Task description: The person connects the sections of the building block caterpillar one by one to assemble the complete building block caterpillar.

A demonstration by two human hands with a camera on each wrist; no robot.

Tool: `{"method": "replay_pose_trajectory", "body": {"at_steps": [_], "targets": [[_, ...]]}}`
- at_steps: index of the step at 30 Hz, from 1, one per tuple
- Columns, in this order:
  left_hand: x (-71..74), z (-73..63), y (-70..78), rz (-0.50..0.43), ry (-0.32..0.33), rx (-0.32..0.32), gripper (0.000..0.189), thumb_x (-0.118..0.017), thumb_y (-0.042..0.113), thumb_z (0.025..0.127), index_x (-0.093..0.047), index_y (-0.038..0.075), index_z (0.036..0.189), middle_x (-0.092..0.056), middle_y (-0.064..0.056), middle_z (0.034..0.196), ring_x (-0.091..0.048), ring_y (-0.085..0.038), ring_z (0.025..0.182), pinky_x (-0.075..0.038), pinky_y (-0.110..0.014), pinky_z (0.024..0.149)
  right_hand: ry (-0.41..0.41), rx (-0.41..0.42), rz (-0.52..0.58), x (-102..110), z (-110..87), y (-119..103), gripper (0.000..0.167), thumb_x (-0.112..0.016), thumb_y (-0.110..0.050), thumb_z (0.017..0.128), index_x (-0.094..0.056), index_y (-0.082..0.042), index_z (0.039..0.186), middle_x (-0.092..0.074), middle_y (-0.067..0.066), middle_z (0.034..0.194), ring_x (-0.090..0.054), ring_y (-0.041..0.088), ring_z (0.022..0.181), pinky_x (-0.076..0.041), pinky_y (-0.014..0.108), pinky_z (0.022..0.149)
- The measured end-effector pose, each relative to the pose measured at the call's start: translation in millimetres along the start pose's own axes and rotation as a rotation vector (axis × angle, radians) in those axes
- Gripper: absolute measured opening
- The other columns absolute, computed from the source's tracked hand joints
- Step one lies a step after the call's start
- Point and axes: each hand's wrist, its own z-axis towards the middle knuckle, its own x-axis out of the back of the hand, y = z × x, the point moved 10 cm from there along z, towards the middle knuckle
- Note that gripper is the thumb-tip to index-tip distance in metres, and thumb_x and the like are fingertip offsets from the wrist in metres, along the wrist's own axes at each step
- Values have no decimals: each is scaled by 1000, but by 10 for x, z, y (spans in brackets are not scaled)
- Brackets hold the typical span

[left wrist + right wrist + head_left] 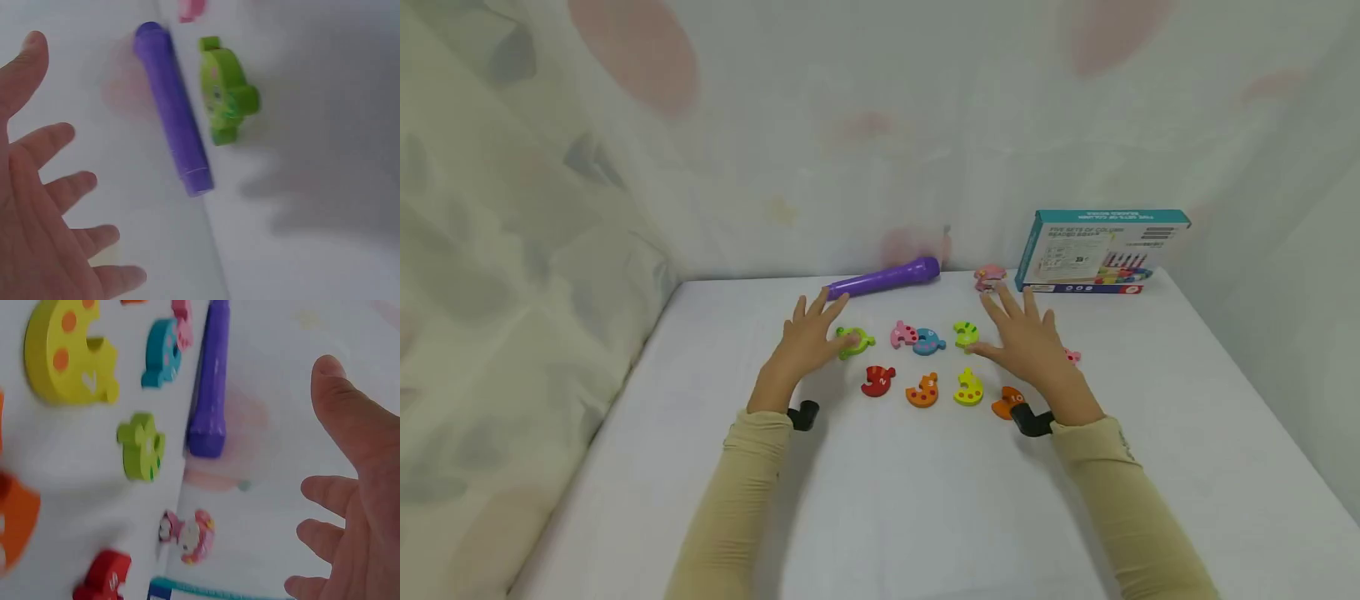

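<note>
My left hand (805, 343) is held over the white table with fingers spread, its thumb near a green animal-shaped piece (853, 342). My right hand (1026, 346) is also spread and holds nothing; its thumb is by a lime piece (966, 334). Between the hands lie a pink piece (903, 335) touching a blue piece (929, 342). Nearer me are a red piece (877, 381), an orange spotted piece (922, 390) and a yellow piece (969, 388). Another orange piece (1007, 403) is partly covered by the right wrist camera. The right wrist view shows another red piece (109, 575).
A purple toy microphone (887, 277) lies along the back edge. Right of it are a pink figurine (989, 277) and a teal-and-white box (1097, 250). A pink piece (1072, 356) peeks out behind the right hand. Patterned curtain cloth (850, 167) hangs behind the table.
</note>
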Motion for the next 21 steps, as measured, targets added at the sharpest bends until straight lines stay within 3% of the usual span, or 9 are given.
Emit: {"method": "replay_pose_trajectory", "body": {"at_steps": [5,9,13,17,21], "targets": [[-163,240,-93,-11,-39,-40,70,-53,46,89,-20,27,148,-21,-7,152,-14,-40,136,-18,-61,103,-27,72,14,-220,176,-362,75,-50,-57,86,-30,-17,145,-23,11,151,-16,41,135,-12,68,100],[-312,404,-177,15,-63,-13,59,-54,40,90,-35,21,143,-33,-12,145,-30,-36,130,-30,-53,101,-7,144,55,-339,266,-723,64,-54,-49,88,-41,-15,140,-36,10,144,-30,35,132,-21,60,103],[-403,470,-327,59,-58,139,61,-61,46,84,-47,11,133,-43,-18,133,-41,-38,118,-41,-51,91,-25,214,108,-488,312,-1049,54,-60,-37,87,-48,-14,135,-45,7,138,-39,27,128,-31,47,103],[-439,414,-466,45,-39,340,80,-69,55,72,-45,0,125,-51,-20,117,-49,-40,106,-43,-50,84,-144,280,176,-724,306,-1317,50,-61,-23,88,-47,-13,135,-45,5,139,-38,22,129,-31,38,105],[-450,362,-485,-5,-27,419,75,-71,56,69,-48,0,113,-57,-16,101,-55,-34,92,-45,-43,76,-228,356,167,-907,277,-1514,49,-61,-8,87,-49,-14,134,-42,5,141,-39,21,128,-33,36,104]]}}
